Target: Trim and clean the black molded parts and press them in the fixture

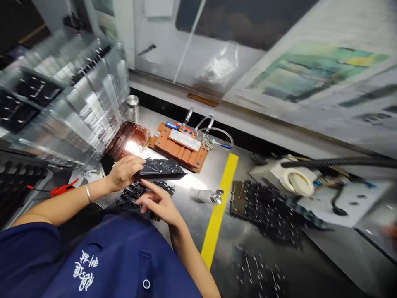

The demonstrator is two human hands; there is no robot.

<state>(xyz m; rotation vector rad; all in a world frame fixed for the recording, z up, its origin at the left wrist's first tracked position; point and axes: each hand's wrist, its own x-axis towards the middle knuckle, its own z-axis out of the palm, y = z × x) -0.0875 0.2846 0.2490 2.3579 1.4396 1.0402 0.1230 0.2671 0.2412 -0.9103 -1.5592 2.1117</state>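
Metal bench, black part held in the left hand

Steel bench [197, 219], back edge along a pale wall [161, 49]; outer areas blurred.

Left end: clear trays [89, 103] standing in a row, some black pieces within. Red tool [62, 189] lies in front of them.

Left hand [124, 171]: fingers closed over the left end of the black part [159, 169], pinching it; thumb hidden. Part is raised off the bench, left of its middle, studded face up.

Lidded jar [132, 103] near the back edge; brown tray [130, 140] just in front of it.

Right hand [159, 203]: below the part, fingers loosely spread, index extended to its underside; contact cannot be told. Black pieces [128, 194] lie beneath both hands.

Orange fixture [180, 153] toward the back edge, pale bar and blue-handled fittings on top.

Silver cylinder [207, 196] on its side, its end over the yellow strip [218, 223].

Right of strip: black sheet [266, 207]; second sheet [259, 271] toward the near edge.
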